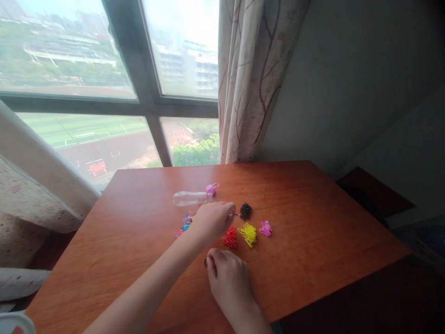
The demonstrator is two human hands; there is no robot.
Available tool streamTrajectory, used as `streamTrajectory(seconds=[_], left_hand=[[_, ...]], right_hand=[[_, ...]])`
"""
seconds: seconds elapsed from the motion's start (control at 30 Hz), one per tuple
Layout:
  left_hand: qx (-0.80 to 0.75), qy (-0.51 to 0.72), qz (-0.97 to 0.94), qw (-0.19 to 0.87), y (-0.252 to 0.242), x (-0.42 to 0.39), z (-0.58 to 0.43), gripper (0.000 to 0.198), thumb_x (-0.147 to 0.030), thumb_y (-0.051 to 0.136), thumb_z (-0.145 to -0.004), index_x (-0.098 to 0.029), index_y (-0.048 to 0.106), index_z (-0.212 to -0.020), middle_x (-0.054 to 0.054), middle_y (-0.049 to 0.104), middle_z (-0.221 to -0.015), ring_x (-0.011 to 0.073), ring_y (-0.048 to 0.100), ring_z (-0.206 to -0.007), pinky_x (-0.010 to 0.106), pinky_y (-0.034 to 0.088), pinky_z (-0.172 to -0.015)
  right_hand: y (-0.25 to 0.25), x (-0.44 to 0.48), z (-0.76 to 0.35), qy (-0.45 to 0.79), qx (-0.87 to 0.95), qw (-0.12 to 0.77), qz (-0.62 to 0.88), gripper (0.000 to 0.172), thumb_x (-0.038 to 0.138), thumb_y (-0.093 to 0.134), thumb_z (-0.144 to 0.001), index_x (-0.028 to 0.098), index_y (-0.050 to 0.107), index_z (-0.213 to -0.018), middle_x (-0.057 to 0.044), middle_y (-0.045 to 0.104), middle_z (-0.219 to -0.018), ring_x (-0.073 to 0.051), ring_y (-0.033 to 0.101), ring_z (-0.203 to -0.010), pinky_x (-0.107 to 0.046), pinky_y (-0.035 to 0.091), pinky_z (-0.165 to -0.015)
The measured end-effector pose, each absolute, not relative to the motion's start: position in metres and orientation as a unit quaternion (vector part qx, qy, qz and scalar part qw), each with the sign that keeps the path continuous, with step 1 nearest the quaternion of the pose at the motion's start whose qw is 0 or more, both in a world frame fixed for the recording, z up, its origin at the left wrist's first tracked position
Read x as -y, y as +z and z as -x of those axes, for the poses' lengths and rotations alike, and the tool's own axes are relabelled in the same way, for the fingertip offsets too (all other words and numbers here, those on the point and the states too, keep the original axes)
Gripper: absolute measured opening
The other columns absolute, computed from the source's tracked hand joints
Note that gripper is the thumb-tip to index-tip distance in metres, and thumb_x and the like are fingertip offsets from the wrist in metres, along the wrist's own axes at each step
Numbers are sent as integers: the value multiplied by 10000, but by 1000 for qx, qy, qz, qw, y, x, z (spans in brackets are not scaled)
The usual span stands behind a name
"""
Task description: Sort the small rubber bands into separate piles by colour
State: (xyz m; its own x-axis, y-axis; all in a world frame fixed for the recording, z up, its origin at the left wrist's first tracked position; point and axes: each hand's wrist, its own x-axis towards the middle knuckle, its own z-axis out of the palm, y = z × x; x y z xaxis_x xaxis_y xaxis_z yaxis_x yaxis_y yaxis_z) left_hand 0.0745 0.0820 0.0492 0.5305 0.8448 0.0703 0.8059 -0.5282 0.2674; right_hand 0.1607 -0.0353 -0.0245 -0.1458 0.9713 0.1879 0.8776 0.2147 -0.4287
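Observation:
My left hand (217,220) reaches across the table, its fingers pinched at the edge of a pile of small black bands (245,211). A thin strip shows between the fingertips and that pile; its kind is not clear. Closer to me, my right hand (231,273) is closed with its knuckles up, and a small dark thing (206,262) peeks out by its thumb. Just beyond it lie red bands (230,237), yellow bands (248,234) and pink bands (265,228) in separate piles. Mixed-colour bands (186,223) are partly hidden behind my left wrist.
A clear plastic bottle (190,198) lies on its side behind my left hand, a pink looped cap (211,189) at its right end. The brown wooden table (306,208) stands against a window and curtain (252,83). A white rim (17,321) shows at bottom left.

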Motion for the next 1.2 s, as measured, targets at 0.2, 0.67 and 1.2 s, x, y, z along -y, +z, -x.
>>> streamTrajectory(seconds=[0.2,0.67,1.2], left_hand=[[-460,75,-879,98,33,-100,-104,208,-242,469,-906,-217,673,-936,69,753,-867,220,710,-777,270,467,-628],[-498,103,-854,113,60,-73,-50,212,-282,472,-923,-238,667,-997,8,727,-760,173,659,-677,238,395,-585],[-556,216,-767,237,4,3,32,208,-275,472,-916,-213,669,-941,-10,714,-760,124,623,-629,206,442,-621]], right_hand=[[-26,37,-160,123,743,238,613,143,92,573,-890,228,595,-850,20,667,-767,-161,617,-717,-262,318,-628],[-24,36,-161,130,746,238,608,158,92,568,-872,239,564,-815,34,660,-760,-157,604,-715,-266,291,-617],[-6,19,-190,112,714,319,613,176,188,504,-918,217,651,-826,22,617,-633,-130,582,-603,-240,305,-602]])
